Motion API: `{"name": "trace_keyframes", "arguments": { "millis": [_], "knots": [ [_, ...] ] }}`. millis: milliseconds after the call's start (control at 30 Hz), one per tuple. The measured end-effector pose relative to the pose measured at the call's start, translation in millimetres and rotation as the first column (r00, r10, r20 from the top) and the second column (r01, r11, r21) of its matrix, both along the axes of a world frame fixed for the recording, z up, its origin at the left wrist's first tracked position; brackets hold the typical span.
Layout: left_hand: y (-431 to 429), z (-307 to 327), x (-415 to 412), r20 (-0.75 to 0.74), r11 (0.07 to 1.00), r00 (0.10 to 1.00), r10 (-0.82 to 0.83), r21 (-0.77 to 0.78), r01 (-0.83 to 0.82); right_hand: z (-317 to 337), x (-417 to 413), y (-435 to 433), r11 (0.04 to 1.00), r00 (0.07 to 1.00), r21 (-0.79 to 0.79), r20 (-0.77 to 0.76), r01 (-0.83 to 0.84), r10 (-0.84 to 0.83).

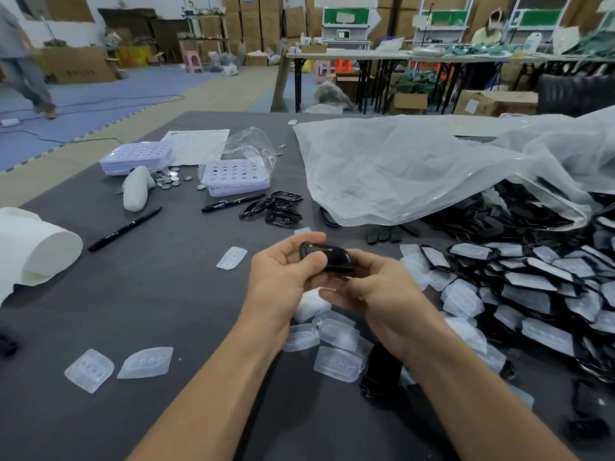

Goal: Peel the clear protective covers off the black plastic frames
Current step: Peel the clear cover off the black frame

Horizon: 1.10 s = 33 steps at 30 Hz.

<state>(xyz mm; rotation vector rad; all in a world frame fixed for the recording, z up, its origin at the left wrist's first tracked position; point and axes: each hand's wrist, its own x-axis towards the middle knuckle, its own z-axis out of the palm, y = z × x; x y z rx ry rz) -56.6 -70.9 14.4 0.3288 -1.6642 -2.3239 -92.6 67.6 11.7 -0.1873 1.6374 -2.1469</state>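
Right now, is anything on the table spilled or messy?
Yes. Small silver round discs lie spilled loose beside the lilac plastic hole tray, not in its holes. Peeled clear plastic covers are strewn over the grey table around the left hand and right hand, which hold a black plastic frame.

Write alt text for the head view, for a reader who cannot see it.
The left hand and right hand hold one black plastic frame over a grey table. Peeled clear covers lie scattered near them, and a heap of still-covered frames spills from a large clear bag on the right.
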Motion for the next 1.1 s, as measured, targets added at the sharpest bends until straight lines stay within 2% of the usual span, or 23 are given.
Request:
{"name": "trace_keyframes", "arguments": {
  "millis": [100,233,333,400,467,567,633,733,833,900,967,1033,1100],
  "knots": [
    [1,1,1,-0.044,0.989,0.999,-0.010,-0.146,0.003,1,-3,2,0.984,0.981,-0.179,0.186,-0.022,0.056],
    [0,1,1,-0.070,0.984,0.997,-0.021,-0.176,0.009,2,-7,6,0.975,0.965,-0.218,0.262,0.033,0.026],
    [-5,2,1,-0.094,0.990,0.993,-0.072,-0.128,0.060,3,-9,7,0.960,0.937,-0.265,0.350,0.092,0.007],
    [-8,4,2,-0.109,0.983,0.977,-0.182,-0.059,0.176,4,-10,7,0.951,0.914,-0.297,0.404,0.089,0.041],
    [-11,6,3,-0.129,0.960,0.953,-0.272,0.032,0.279,3,-8,5,0.955,0.919,-0.287,0.391,0.071,0.050],
    [-15,6,1,-0.122,0.941,0.961,-0.246,0.207,0.267,0,-6,0,0.985,0.954,-0.109,0.284,0.131,-0.095],
    [-19,5,-2,-0.066,0.953,0.990,-0.127,0.268,0.141,-3,-6,-1,0.977,0.981,0.129,0.076,0.170,-0.180],
    [-29,6,-5,-0.034,0.946,0.998,0.056,0.320,-0.043,-5,-3,1,0.885,0.960,0.423,-0.267,0.197,-0.086],
    [-36,7,-4,0.025,0.937,0.987,0.162,0.311,-0.161,0,4,-3,0.777,0.833,0.570,-0.542,0.267,0.111],
    [-37,7,-4,0.034,0.929,0.983,0.182,0.322,-0.183,3,7,-5,0.697,0.745,0.665,-0.602,0.269,0.287],
    [-36,7,-4,0.031,0.928,0.983,0.180,0.326,-0.180,3,7,-6,0.617,0.715,0.751,-0.564,0.235,0.413],
    [-35,7,-3,0.031,0.936,0.986,0.162,0.312,-0.163,2,7,-6,0.607,0.731,0.762,-0.545,0.228,0.410],
    [-34,7,-2,0.035,0.953,0.990,0.137,0.268,-0.141,2,7,-6,0.649,0.757,0.720,-0.561,0.246,0.335]
  ]
}}
